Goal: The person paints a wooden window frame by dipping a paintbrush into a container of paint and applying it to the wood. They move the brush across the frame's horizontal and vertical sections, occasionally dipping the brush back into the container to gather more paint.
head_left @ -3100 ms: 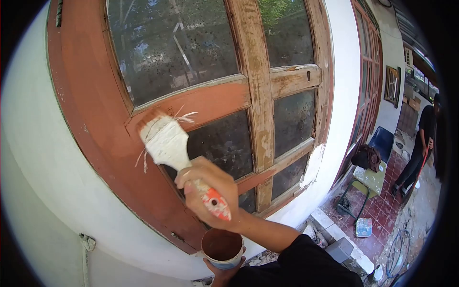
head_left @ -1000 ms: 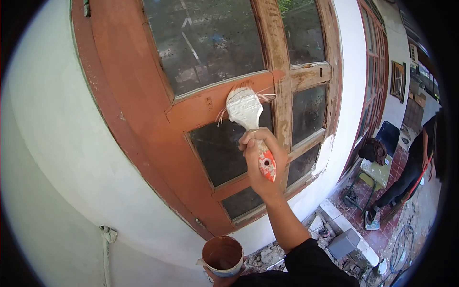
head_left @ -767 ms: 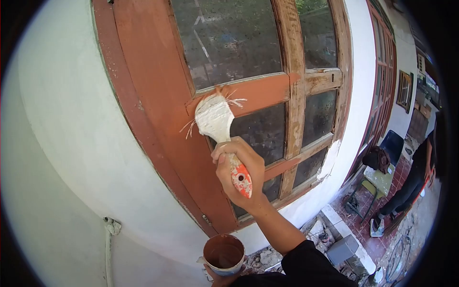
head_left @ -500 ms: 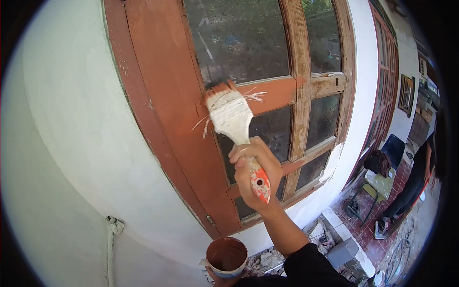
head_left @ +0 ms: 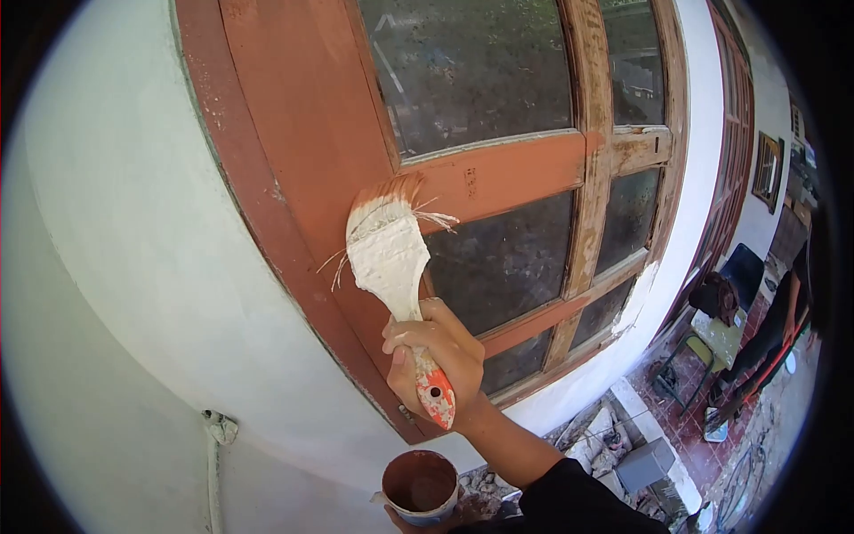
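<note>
My right hand (head_left: 438,356) is wrapped round the handle of a wide paintbrush (head_left: 388,258), whose ferrule is crusted with white paint. Its reddish-brown bristle tips rest against the painted wood of the window frame (head_left: 307,125), left of the crossbar (head_left: 498,173). Stray bristles stick out on both sides of the brush. Low in the view, my left hand (head_left: 405,523) holds a small cup (head_left: 420,485) with reddish-brown paint inside; most of that hand is hidden beneath the cup. Bare, worn wood (head_left: 594,160) shows on the frame's right part.
A pale wall (head_left: 116,222) lies left, with a pipe (head_left: 214,463) low on it. Rubble and a grey block (head_left: 642,466) lie below right. Farther right are a chair (head_left: 740,276), a small table (head_left: 719,338) and another person (head_left: 769,325) on red tiles.
The brush and my right hand have moved left and down along the painted wood. The view has shifted slightly, and the distant person's posture has changed, with an arm now lower.
</note>
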The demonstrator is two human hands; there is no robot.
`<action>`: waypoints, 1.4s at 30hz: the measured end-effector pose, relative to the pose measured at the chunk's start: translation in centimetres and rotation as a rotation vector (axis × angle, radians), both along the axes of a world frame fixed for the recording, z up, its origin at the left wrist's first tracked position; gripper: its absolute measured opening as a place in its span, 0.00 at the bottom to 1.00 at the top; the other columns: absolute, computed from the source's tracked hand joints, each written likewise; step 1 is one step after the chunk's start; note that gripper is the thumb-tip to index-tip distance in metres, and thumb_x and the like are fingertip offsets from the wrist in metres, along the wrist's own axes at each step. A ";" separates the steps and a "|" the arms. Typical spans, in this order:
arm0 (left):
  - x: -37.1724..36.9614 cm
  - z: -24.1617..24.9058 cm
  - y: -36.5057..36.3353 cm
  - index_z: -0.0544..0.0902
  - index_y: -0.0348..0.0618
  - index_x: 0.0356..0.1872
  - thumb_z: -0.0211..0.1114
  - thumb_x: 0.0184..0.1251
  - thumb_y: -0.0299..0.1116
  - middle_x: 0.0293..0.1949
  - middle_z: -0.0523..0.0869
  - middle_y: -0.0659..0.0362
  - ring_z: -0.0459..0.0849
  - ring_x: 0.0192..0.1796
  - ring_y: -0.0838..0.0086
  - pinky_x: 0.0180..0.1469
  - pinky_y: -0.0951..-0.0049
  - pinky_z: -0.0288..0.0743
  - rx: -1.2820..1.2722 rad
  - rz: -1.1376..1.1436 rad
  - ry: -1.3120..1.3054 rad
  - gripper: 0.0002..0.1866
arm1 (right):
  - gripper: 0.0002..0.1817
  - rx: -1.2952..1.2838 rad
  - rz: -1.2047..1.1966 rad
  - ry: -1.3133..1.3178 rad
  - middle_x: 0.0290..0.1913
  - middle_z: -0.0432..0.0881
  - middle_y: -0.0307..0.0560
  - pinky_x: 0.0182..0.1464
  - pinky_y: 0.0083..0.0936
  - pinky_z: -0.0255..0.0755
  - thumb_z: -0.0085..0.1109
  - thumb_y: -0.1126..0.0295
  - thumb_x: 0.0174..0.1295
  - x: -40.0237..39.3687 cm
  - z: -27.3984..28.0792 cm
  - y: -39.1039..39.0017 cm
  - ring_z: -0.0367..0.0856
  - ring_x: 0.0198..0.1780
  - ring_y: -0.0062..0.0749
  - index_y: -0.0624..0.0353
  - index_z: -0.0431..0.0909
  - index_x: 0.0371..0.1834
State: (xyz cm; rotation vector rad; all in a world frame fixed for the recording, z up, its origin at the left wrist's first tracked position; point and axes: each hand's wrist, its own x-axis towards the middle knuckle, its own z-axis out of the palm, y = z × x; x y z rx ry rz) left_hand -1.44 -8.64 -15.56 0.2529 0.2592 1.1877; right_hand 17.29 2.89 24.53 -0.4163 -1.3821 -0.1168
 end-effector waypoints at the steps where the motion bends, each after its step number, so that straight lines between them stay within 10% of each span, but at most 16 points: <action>1: 0.4 -0.4 -0.1 0.56 0.63 0.80 0.49 0.60 0.81 0.75 0.68 0.54 0.68 0.74 0.49 0.74 0.41 0.64 -0.014 0.014 -0.014 0.52 | 0.04 0.027 0.019 -0.034 0.35 0.82 0.55 0.36 0.26 0.77 0.58 0.83 0.58 0.7 0.0 0.2 0.82 0.34 0.37 0.66 0.79 0.35; 8: 2.6 -1.0 0.5 0.56 0.63 0.80 0.50 0.61 0.80 0.75 0.67 0.54 0.67 0.75 0.52 0.75 0.42 0.62 -0.078 0.061 -0.077 0.51 | 0.08 -0.060 -0.110 -0.040 0.34 0.81 0.55 0.36 0.25 0.74 0.56 0.71 0.71 9.3 -0.4 -1.5 0.81 0.33 0.34 0.66 0.78 0.36; 11: 4.5 5.0 0.9 0.57 0.62 0.80 0.51 0.63 0.78 0.75 0.67 0.56 0.64 0.77 0.56 0.77 0.44 0.58 0.064 -0.059 -0.037 0.49 | 0.03 -0.133 -0.157 0.077 0.36 0.83 0.51 0.39 0.24 0.74 0.57 0.83 0.63 13.8 -1.1 -2.2 0.82 0.36 0.33 0.67 0.79 0.35; 13: 6.5 11.8 -0.1 0.69 0.53 0.71 0.59 0.48 0.80 0.60 0.76 0.47 0.75 0.55 0.46 0.42 0.54 0.75 -0.219 -0.176 0.313 0.54 | 0.03 -0.176 -0.225 0.132 0.36 0.83 0.48 0.39 0.23 0.73 0.55 0.82 0.67 16.3 -1.7 -2.5 0.80 0.35 0.28 0.66 0.79 0.36; 14: 6.3 9.2 0.4 0.69 0.53 0.71 0.59 0.48 0.80 0.60 0.76 0.47 0.75 0.55 0.46 0.42 0.54 0.75 -0.215 -0.187 0.316 0.54 | 0.03 -0.173 -0.236 0.134 0.36 0.83 0.48 0.39 0.23 0.73 0.55 0.82 0.67 17.2 -1.8 -2.7 0.80 0.35 0.28 0.66 0.79 0.36; 16: 5.3 2.0 1.4 0.54 0.63 0.80 0.59 0.62 0.73 0.74 0.67 0.56 0.65 0.76 0.54 0.76 0.43 0.61 -0.154 -0.063 -0.147 0.49 | 0.04 -0.233 -0.260 0.194 0.36 0.82 0.45 0.39 0.20 0.71 0.54 0.81 0.70 18.7 -2.1 -3.2 0.78 0.35 0.23 0.66 0.78 0.37; 25: 7.5 3.9 -0.6 0.55 0.52 0.78 0.76 0.65 0.38 0.70 0.73 0.49 0.76 0.69 0.53 0.69 0.52 0.74 0.628 0.020 0.947 0.46 | 0.09 -0.191 -0.460 0.330 0.34 0.81 0.40 0.38 0.17 0.70 0.54 0.70 0.77 21.8 -1.5 -3.9 0.76 0.35 0.17 0.63 0.78 0.38; 26: 7.8 6.7 -0.5 0.55 0.52 0.78 0.76 0.65 0.38 0.70 0.73 0.49 0.76 0.69 0.53 0.69 0.52 0.74 0.629 0.018 0.945 0.46 | 0.09 -0.216 -0.417 0.316 0.34 0.82 0.40 0.38 0.17 0.70 0.54 0.71 0.76 20.9 -1.3 -3.6 0.77 0.35 0.17 0.63 0.78 0.38; 28: 8.5 13.9 -0.1 0.71 0.52 0.70 0.61 0.48 0.80 0.58 0.77 0.47 0.74 0.54 0.47 0.41 0.55 0.74 -0.362 -0.520 -0.228 0.53 | 0.06 -0.253 -0.337 0.258 0.34 0.81 0.40 0.38 0.18 0.71 0.54 0.76 0.73 18.4 -1.1 -3.1 0.78 0.35 0.18 0.64 0.78 0.38; 35: 8.0 13.4 -0.1 0.71 0.51 0.70 0.61 0.49 0.79 0.57 0.78 0.46 0.74 0.55 0.46 0.44 0.55 0.74 -0.313 -0.501 -0.091 0.52 | 0.08 -0.170 0.096 0.082 0.37 0.83 0.47 0.39 0.21 0.72 0.54 0.74 0.74 15.3 -1.1 -4.1 0.79 0.36 0.23 0.65 0.78 0.36; 41: 7.8 12.1 -1.8 0.72 0.51 0.69 0.61 0.49 0.77 0.56 0.77 0.47 0.74 0.54 0.47 0.43 0.55 0.74 -0.179 -0.361 0.232 0.51 | 0.10 -0.218 -0.127 0.213 0.36 0.83 0.43 0.39 0.18 0.72 0.53 0.71 0.77 21.2 -0.8 -2.8 0.78 0.36 0.19 0.65 0.79 0.37; 42: 7.9 11.4 -2.1 0.64 0.49 0.73 0.69 0.56 0.57 0.62 0.76 0.47 0.77 0.60 0.52 0.53 0.56 0.77 0.318 -0.131 0.356 0.45 | 0.10 -0.218 -0.125 0.209 0.36 0.83 0.43 0.39 0.18 0.72 0.53 0.71 0.77 21.7 -0.6 -2.9 0.78 0.36 0.19 0.65 0.79 0.37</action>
